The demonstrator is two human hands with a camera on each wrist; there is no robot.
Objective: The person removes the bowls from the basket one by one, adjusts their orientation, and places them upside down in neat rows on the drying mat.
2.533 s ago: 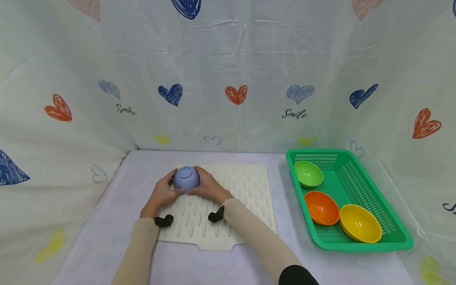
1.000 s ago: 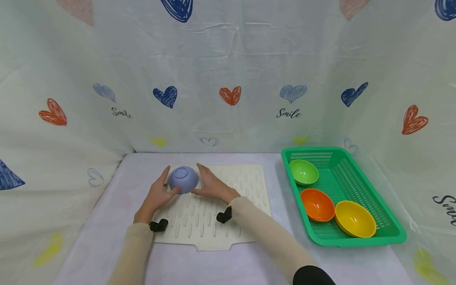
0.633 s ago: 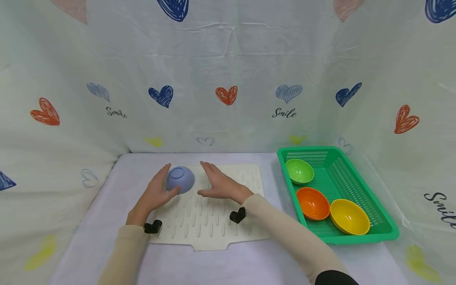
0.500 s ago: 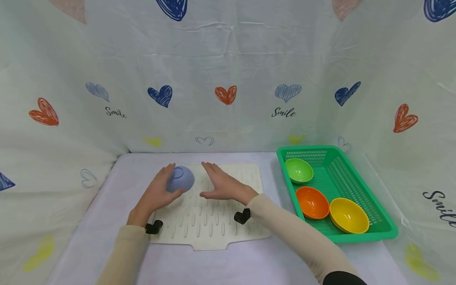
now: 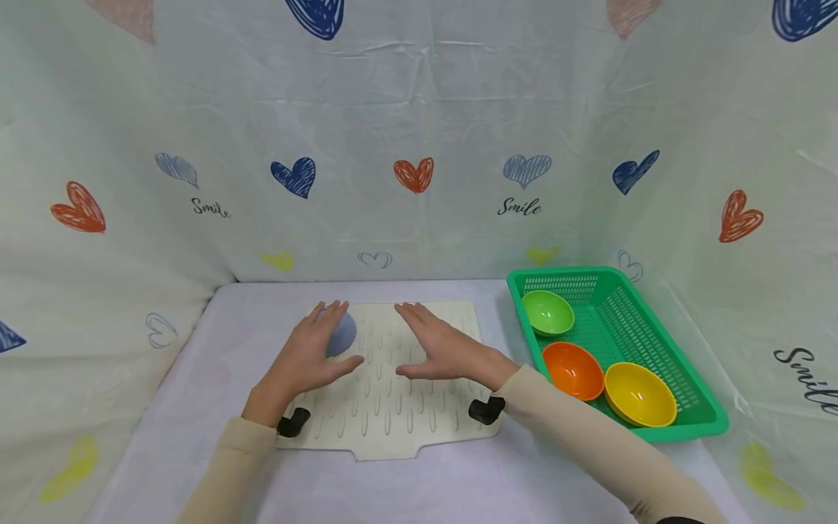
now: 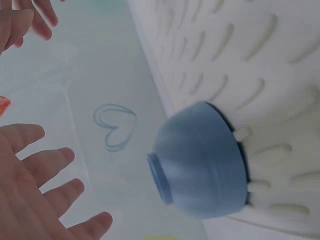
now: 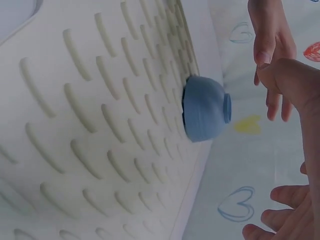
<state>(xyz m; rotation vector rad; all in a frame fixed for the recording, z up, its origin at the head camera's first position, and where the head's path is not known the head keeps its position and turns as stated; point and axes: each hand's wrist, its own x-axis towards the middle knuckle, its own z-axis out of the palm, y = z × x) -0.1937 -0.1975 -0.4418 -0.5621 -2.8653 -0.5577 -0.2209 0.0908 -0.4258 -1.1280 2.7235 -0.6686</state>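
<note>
A blue bowl (image 6: 200,165) stands upside down, its rim on the ridges of a cream drying board (image 5: 386,415). In the head view my left hand (image 5: 304,360) hangs over the bowl's left part and hides some of it. The left wrist view shows that hand's fingers spread and apart from the bowl. To the right, my right hand (image 5: 448,349) is held above the board with straight fingers, holding nothing. In the right wrist view the bowl (image 7: 205,109) sits near the board's far edge, well away from the right hand.
On the right stands a green basket (image 5: 713,415) holding a light green bowl (image 5: 548,313), an orange bowl (image 5: 573,371) and a yellow bowl (image 5: 640,394), all facing up. A white cloth (image 5: 366,487) covers the table, and a heart-printed curtain (image 5: 458,102) rises behind and beside it.
Both hands held the blue bowl at first, then let go of it on the board. My right hand has drawn away to the right; my left hand has lifted off and shifted slightly right.
</note>
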